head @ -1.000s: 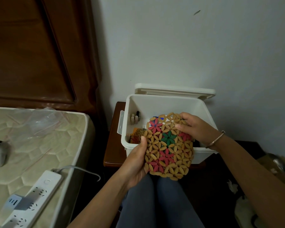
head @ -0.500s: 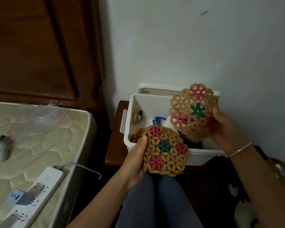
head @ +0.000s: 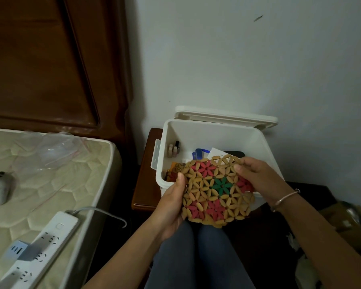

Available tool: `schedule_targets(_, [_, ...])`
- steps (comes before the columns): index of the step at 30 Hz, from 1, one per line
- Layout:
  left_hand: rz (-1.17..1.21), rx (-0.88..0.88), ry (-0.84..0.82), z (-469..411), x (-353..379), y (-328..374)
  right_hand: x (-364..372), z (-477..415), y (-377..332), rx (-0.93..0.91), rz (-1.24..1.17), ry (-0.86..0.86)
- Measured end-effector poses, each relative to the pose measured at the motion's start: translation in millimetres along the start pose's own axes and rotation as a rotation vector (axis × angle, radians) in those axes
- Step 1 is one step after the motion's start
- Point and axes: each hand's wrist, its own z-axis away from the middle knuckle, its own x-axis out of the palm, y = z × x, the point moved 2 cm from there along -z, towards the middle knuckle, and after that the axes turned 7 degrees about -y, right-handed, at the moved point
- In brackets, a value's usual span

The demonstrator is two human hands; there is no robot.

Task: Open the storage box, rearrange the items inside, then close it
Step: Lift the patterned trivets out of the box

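Left hand (head: 171, 202) grips flower mat (head: 215, 190) at left edge, right hand (head: 256, 180) pinches upper right; mat held at open storage box (head: 217, 136) front rim.

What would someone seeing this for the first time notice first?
The colourful flower-patterned mat at centre, gripped by the left hand and right hand before the open white storage box. Its lid stands open behind it; a white power strip lies on the mattress, lower left.
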Motion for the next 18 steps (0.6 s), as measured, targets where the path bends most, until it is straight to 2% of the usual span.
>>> schedule_targets(7, [0.041, 0.026, 0.037, -1.4, 2.7, 0.2, 15.4, 2.2, 13.1, 0.038, -0.134, 0.193])
schedule_targets(12, [0.053, 0.023, 0.073, -2.9, -0.6, -1.9, 22.8, 0.8, 16.0, 0.059, -0.365, 0.138])
schedule_targets(18, [0.028, -0.029, 0.058, -3.6, -1.2, -2.8, 39.9, -2.8, 21.9, 0.047, -0.102, 0.237])
